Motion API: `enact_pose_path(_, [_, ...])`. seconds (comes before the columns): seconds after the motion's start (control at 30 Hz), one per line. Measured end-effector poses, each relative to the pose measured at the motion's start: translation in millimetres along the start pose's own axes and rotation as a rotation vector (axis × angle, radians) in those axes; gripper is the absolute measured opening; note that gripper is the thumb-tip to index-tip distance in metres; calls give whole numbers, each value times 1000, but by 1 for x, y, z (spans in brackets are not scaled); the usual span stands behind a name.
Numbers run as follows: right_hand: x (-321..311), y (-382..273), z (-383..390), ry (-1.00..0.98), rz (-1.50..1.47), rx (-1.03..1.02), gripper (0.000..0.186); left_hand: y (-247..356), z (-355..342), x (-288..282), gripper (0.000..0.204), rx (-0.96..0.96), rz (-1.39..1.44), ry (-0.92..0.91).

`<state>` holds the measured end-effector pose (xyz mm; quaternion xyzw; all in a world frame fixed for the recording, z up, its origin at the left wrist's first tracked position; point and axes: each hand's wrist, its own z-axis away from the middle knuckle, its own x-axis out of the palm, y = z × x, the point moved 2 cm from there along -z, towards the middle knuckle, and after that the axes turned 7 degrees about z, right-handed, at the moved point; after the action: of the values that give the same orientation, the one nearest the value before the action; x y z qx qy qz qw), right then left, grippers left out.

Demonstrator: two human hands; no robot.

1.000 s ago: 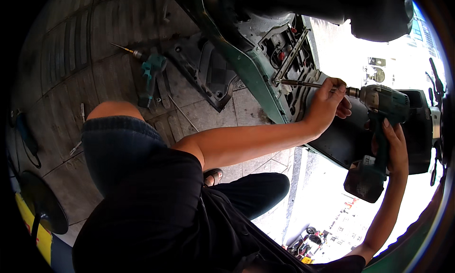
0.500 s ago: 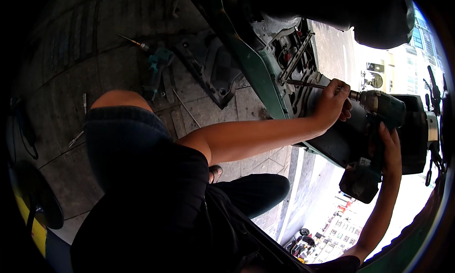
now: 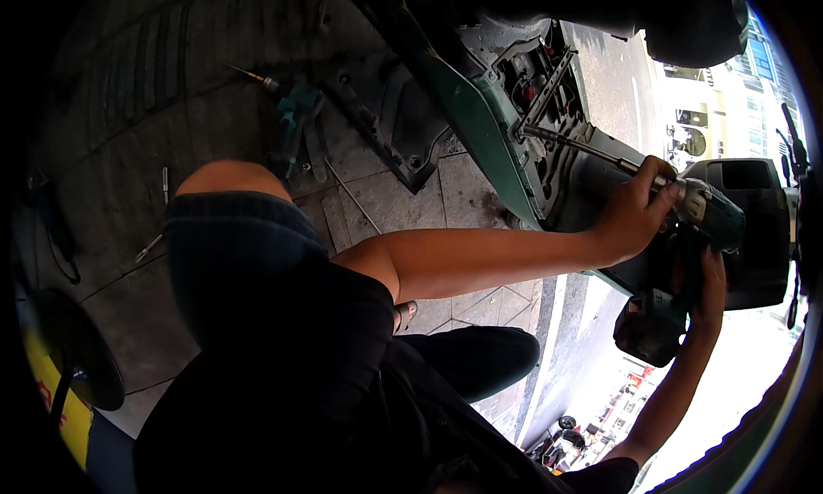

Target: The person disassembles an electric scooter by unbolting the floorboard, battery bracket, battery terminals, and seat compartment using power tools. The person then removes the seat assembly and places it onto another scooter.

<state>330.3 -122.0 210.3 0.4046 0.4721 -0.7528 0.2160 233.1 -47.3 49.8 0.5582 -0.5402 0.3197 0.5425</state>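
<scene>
My right hand (image 3: 708, 288) is wrapped round the handle of a dark cordless impact driver (image 3: 713, 215) with a bulky battery at its base. My left hand (image 3: 636, 213) grips the long metal extension shaft (image 3: 591, 147) close to the tool's nose, its fingers closed. The shaft slants up and left, its far end at the exposed metal frame (image 3: 553, 91) beside a green vehicle body panel (image 3: 480, 121). What the tip sits on is too small to make out.
On the paving lie a second teal drill (image 3: 296, 108) with a long bit, a dark plastic cover (image 3: 411, 134), a thin rod (image 3: 351, 195) and a metal tool (image 3: 150, 247). A round black disc (image 3: 77, 348) stands at lower left. A dark box-like part (image 3: 759, 228) is at far right.
My left hand has slid along the shaft toward the driver's nose, baring more of the shaft. The driver is tilted a little more. The whole view has shifted slightly.
</scene>
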Motion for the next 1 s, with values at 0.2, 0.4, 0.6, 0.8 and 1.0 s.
enact_pose_path(0.2, [26,157,-21,-307,-421,-156,68,-30,64,-28,53,45,-445,-241])
enact_pose_path(0.4, [177,299,-50,-636,-710,100,62,-73,142,-167,63,-449,-817,-213])
enact_pose_path(0.6, [327,379,-74,-964,-882,288,41,-83,193,-301,70,-836,-1119,-168])
enact_pose_path(0.8, [362,439,-111,-1203,-735,503,30,-20,119,-209,34,-834,-1115,-242])
enact_pose_path(1.0, [382,471,-136,-987,-855,512,34,53,-6,-90,31,172,-1891,-603])
